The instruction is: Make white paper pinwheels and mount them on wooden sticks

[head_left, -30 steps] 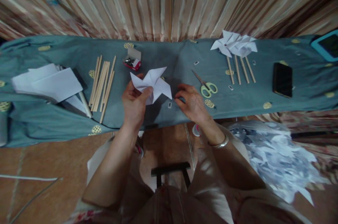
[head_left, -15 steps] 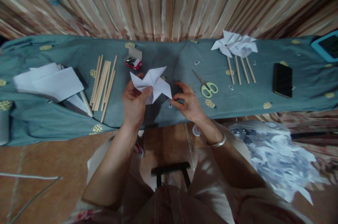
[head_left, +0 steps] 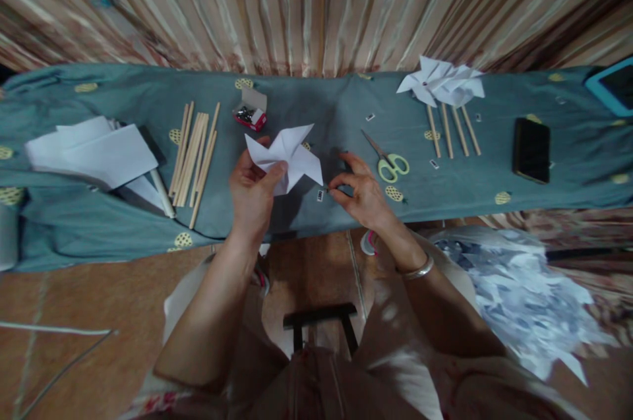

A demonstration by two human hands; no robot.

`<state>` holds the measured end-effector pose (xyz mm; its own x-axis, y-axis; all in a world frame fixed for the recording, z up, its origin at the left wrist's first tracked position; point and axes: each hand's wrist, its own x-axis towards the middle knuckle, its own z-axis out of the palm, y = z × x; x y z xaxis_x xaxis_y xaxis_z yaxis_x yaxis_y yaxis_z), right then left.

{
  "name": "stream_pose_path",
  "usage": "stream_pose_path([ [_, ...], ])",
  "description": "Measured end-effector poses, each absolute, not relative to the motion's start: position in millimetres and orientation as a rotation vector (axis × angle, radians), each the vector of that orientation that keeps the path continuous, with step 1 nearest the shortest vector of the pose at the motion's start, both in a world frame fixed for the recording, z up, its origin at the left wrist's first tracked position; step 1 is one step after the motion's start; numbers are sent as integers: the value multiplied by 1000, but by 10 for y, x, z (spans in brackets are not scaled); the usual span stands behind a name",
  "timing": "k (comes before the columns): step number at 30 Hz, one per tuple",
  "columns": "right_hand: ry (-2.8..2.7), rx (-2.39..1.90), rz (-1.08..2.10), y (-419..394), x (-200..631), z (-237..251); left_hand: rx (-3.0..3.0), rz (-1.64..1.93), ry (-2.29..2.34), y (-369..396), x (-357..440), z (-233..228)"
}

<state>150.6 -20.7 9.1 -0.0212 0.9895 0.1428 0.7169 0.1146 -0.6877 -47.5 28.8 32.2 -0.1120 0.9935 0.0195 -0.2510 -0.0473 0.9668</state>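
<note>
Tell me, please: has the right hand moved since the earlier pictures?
Yes, slightly. The right hand has lifted off the teal cloth, its fingertips pinched beside the small white tag, with the green-handled scissors lying where they were.

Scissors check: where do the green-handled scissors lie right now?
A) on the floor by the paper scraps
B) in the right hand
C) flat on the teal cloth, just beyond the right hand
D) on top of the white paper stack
C: the scissors lie flat on the teal cloth, untouched, just past the right hand, while the left hand holds the folded paper pinwheel.
</note>
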Motion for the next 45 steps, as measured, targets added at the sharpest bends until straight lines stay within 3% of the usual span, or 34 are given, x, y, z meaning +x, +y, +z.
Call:
stream_pose_path([
  [16,-1830,-1685,556,-235,1378,159,961,1398,1055,250,-401,289],
  [28,-1655,-1346,679,-279,1489,555,987,1309,1011,156,-284,291],
  [45,-1694,-1446,608,-258,1362,571,1062,1240,973,83,-209,291],
])
